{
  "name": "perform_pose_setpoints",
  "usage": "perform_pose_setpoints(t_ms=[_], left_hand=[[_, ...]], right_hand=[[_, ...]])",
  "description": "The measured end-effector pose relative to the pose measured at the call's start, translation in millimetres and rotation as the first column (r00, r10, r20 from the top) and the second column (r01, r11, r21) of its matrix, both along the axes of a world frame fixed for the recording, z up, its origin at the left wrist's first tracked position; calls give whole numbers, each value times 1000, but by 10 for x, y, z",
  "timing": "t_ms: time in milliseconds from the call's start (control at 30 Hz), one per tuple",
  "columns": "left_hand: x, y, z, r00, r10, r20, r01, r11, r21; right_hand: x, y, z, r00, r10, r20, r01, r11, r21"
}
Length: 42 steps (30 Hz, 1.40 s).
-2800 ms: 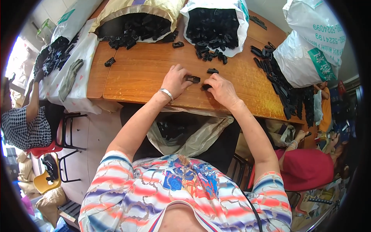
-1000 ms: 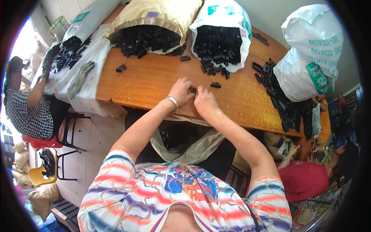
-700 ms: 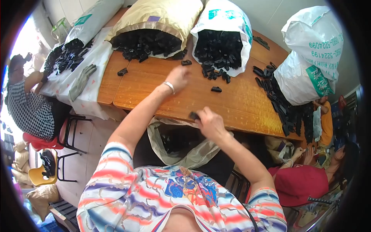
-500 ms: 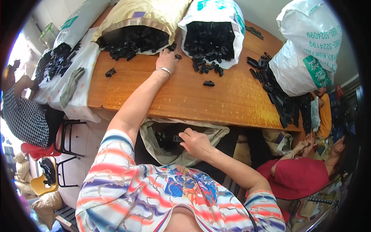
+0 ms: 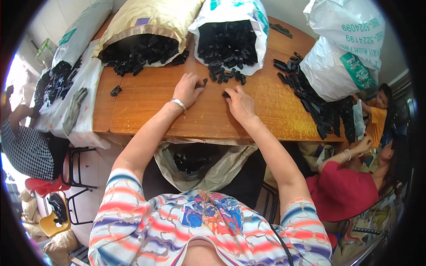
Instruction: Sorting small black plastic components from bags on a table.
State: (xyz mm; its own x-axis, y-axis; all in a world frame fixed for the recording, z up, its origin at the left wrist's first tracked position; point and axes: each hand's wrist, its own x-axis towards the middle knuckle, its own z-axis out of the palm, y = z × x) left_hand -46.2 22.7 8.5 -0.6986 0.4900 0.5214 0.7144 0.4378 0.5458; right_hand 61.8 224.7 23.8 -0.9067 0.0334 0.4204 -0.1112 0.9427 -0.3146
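The left hand (image 5: 187,90) pinches 1 black plastic part (image 5: 202,83); the right hand (image 5: 241,104) grips another black piece (image 5: 226,94), apart at its 10 o'clock. Black parts fill some of the lap bag (image 5: 211,178) at 6 o'clock; many remain in sacks at 10 (image 5: 153,13) and 12 (image 5: 261,46).

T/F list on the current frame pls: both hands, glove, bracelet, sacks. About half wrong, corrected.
1. The left hand and right hand each have a black part at the fingertips. True.
2. A grey glove lies on the white sheet. True.
3. The right hand is inside the glove. False: it is bare, over the wooden table.
4. A silver bracelet is on the left wrist. True.
5. Every sack is tied shut. False: the tan sack is open, black pieces at its mouth.
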Motion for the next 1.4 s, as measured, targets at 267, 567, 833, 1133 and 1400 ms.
perform_pose_setpoints(t_ms=[267,567,833,1133,1400], left_hand=[[474,-79,75,983,-185,2,185,983,-2],[579,-105,112,977,-189,98,184,981,56],[522,-130,26,991,-126,41,129,988,-86],[543,-137,42,989,-130,64,134,989,-65],[540,-103,72,988,-133,72,137,989,-56]], right_hand=[[112,40,-46,976,93,196,-66,988,-143],[202,89,140,960,86,267,-74,996,-56],[203,83,19,991,102,87,-103,995,4],[233,-39,111,999,20,45,-18,998,-54],[116,153,40,957,155,246,-124,983,-136]])
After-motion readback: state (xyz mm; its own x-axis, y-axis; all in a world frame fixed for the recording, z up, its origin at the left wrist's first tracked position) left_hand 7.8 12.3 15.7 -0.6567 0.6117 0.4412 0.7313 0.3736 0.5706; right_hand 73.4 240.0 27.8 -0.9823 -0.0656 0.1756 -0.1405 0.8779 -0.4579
